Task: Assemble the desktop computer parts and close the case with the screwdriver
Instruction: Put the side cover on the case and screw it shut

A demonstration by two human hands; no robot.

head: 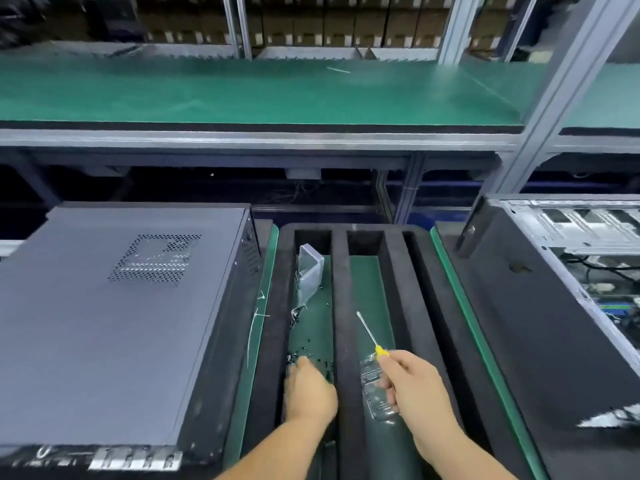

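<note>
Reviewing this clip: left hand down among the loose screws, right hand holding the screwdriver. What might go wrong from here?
1. The small black screws lie scattered in the foam tray's left slot; the left hand may fumble one or knock more about.
2. The right hand holds the screwdriver loosely near its yellow handle, shaft out over the tray; it may slip or jab the clear plastic bag below.

Matt grey sheet-metal computer case [104, 323], perforated vent. Black foam tray [341, 306], dull, soft-looking. Smooth green bench mat [263, 88]. Screwdriver [372, 337]: shiny metal shaft, glossy yellow plastic handle. Clear glossy plastic bag [375, 393].
</note>
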